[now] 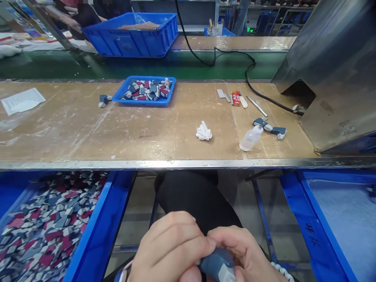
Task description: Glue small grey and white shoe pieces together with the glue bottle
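You grip a blue-grey foam piece [217, 266] low in front of you, above your dark-clothed leg [194, 199]. Your left hand [169, 250] and right hand [242, 250] are both closed on it, fingers curled around it. Just below your left hand sits a blue bin [101, 231] of mixed scraps. Ahead, the worktop [73, 133] carries a blue tray [147, 77] of similar pieces, a plastic squeeze bottle [251, 138] and crumpled tissue [203, 131].
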Tool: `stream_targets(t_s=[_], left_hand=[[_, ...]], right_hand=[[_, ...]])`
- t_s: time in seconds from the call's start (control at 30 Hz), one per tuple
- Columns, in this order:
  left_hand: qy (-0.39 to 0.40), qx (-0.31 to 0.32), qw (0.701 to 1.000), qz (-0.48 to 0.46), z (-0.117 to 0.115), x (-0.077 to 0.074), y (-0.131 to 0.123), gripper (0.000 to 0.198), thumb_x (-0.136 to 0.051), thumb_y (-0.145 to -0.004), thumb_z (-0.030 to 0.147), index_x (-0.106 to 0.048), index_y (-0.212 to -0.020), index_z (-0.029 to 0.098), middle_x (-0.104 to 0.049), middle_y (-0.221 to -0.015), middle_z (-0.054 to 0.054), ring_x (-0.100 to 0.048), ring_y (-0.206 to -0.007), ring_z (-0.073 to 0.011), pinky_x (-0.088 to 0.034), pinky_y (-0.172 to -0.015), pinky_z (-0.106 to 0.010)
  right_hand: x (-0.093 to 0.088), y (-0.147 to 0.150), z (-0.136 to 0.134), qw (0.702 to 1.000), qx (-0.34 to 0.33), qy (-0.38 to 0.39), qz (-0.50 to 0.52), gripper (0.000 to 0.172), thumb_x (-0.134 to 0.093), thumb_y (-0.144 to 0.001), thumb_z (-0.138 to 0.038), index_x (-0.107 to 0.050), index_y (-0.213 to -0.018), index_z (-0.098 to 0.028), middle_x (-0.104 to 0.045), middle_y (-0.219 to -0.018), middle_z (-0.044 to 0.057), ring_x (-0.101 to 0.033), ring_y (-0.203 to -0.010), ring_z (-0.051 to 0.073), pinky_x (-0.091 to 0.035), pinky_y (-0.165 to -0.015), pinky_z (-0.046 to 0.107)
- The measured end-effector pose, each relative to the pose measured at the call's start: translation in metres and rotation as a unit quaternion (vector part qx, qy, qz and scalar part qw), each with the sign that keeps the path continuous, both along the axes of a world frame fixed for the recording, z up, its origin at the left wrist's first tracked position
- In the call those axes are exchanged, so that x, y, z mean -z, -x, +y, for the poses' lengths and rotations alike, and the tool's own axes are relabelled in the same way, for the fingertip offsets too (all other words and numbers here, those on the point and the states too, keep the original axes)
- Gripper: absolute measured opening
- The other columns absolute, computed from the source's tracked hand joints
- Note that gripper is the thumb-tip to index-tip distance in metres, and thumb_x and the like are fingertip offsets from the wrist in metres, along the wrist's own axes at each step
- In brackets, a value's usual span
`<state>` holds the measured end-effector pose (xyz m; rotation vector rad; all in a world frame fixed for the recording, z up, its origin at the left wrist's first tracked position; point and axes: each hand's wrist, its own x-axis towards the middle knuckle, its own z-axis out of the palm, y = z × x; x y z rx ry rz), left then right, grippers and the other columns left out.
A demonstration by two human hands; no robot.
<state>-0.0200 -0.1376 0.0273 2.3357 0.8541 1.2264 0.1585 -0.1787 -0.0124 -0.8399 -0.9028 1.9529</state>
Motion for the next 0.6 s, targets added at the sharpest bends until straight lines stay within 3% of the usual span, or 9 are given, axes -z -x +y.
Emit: stream_targets(t_s=[0.1,0.2,0.27,0.37,0.5,0.6], left_hand=[[0.111,0.091,0.986,-0.085,0.006,0.000,-0.004,0.031,-0.060,-0.099,0.045,-0.064,-0.112,0.017,-0.072,-0.085,-0.004,-0.069,-0.078,-0.0158,-0.060,-0.078,-0.029],[0.213,0.175,0.953,-0.125,0.001,-0.001,-0.015,0.024,-0.053,-0.103,0.042,-0.067,-0.108,0.023,-0.077,-0.084,-0.004,-0.073,-0.075,-0.0168,-0.059,-0.084,-0.034],[0.241,0.139,0.944,-0.175,-0.006,-0.003,-0.024,0.026,-0.051,-0.103,0.041,-0.070,-0.096,0.024,-0.077,-0.076,-0.003,-0.073,-0.071,-0.0182,-0.058,-0.082,-0.037],[0.229,0.068,0.950,-0.201,-0.015,-0.004,-0.033,0.023,-0.064,-0.096,0.044,-0.071,-0.087,0.024,-0.075,-0.071,-0.004,-0.071,-0.070,-0.0213,-0.054,-0.077,-0.038],[0.217,0.068,0.957,-0.177,-0.017,-0.004,-0.031,0.024,-0.062,-0.098,0.042,-0.072,-0.088,0.023,-0.074,-0.068,-0.002,-0.071,-0.069,-0.0189,-0.053,-0.077,-0.036],[0.225,0.072,0.955,-0.180,-0.015,-0.003,-0.028,0.022,-0.063,-0.097,0.041,-0.072,-0.088,0.022,-0.073,-0.067,-0.002,-0.070,-0.068,-0.0182,-0.053,-0.076,-0.035]], right_hand=[[0.001,0.003,0.000,0.999,-0.031,-0.021,0.002,0.065,-0.070,-0.071,-0.080,-0.066,-0.090,-0.018,-0.053,-0.077,0.002,-0.050,-0.066,0.011,-0.049,-0.066,0.025],[0.004,0.005,0.002,0.995,-0.078,-0.050,0.024,0.061,-0.070,-0.070,-0.079,-0.058,-0.069,-0.020,-0.042,-0.064,-0.002,-0.041,-0.059,0.011,-0.047,-0.062,0.026],[0.002,0.004,0.004,0.994,-0.094,-0.054,0.012,0.059,-0.070,-0.072,-0.077,-0.051,-0.062,-0.022,-0.036,-0.060,-0.003,-0.036,-0.057,0.012,-0.045,-0.060,0.028],[-0.002,0.003,0.004,0.993,-0.109,-0.046,0.001,0.057,-0.065,-0.075,-0.075,-0.046,-0.062,-0.023,-0.037,-0.061,-0.002,-0.036,-0.059,0.014,-0.042,-0.060,0.030],[-0.003,0.005,0.002,0.996,-0.077,-0.036,0.036,0.062,-0.073,-0.067,-0.075,-0.038,-0.063,-0.024,-0.032,-0.060,-0.005,-0.030,-0.057,0.012,-0.037,-0.059,0.029],[0.001,0.006,0.001,0.997,-0.068,-0.018,0.023,0.062,-0.072,-0.066,-0.076,-0.039,-0.063,-0.024,-0.036,-0.062,-0.003,-0.037,-0.060,0.014,-0.042,-0.066,0.031]])
